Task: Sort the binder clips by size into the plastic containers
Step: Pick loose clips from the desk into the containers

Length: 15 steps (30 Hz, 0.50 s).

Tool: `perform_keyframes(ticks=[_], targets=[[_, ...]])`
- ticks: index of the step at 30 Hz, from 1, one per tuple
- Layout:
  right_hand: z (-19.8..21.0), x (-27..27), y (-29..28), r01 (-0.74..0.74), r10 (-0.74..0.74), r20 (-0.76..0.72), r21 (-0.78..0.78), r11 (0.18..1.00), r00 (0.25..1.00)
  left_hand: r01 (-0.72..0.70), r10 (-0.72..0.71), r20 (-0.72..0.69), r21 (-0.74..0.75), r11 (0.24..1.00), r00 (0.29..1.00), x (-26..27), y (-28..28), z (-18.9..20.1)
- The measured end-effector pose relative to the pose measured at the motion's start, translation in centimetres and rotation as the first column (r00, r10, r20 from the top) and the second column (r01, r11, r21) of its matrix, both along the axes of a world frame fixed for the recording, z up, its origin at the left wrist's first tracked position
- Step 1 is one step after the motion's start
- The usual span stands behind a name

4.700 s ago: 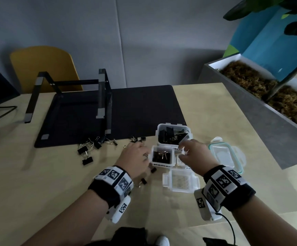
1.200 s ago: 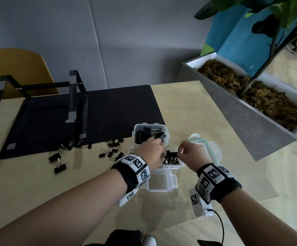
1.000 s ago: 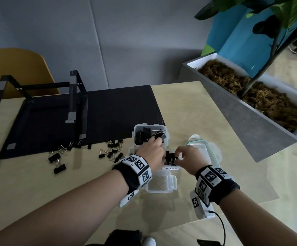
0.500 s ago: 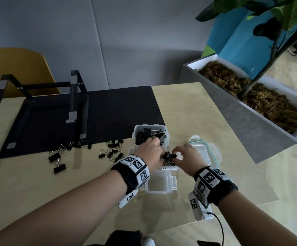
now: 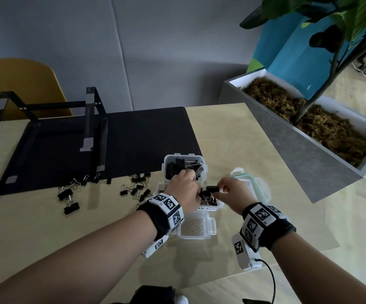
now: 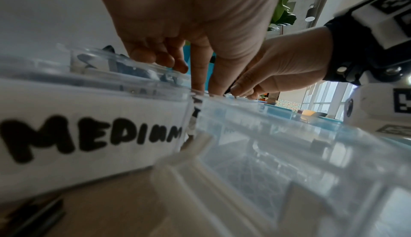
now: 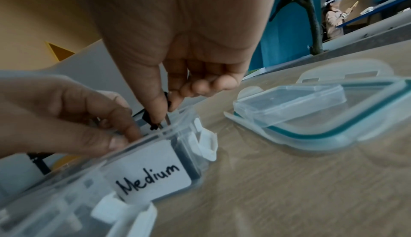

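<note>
Pinching a black metal binder clip [image 5: 212, 189] over the clear plastic "Medium" container [image 5: 208, 207], right hand [image 5: 232, 194] is curling; left hand [image 5: 185, 189], at nine o'clock, is reaching in, grip unclear.

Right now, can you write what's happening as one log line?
right hand: pinches black binder clip | over: clear plastic container labelled Medium | left hand: fingers inside it

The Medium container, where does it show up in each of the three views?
Head: Medium container, centre, between both wrists.
Left wrist: left half, label facing the camera.
Right wrist: lower left, label readable.
Shared landmark: the right hand pinching a binder clip above it.
</note>
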State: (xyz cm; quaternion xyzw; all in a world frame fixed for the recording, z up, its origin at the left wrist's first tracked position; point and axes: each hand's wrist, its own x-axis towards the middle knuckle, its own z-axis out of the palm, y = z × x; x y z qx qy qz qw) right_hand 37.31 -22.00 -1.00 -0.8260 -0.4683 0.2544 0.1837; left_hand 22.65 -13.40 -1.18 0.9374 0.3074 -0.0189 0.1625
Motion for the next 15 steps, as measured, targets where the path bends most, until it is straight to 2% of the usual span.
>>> perform_keyframes(ticks=[3,6,15], targets=[[0.17,0.12,-0.1,0.041,-0.041,-0.046,0.002,0.999,0.998,0.024,-0.022,-0.053,0.039,0.999,0.998,0.37,-0.29,0.24],[0.13,-0.06,-0.05,0.026,-0.027,-0.031,-0.023,0.999,0.999,0.032,-0.027,-0.077,0.059,0.998,0.997,0.86,-0.3,0.26],[-0.15,0.02,-0.02,0.066,-0.067,-0.021,-0.049,0.997,0.997,0.015,-0.015,0.066,-0.004,1.0,0.998,0.99,0.22,0.16]])
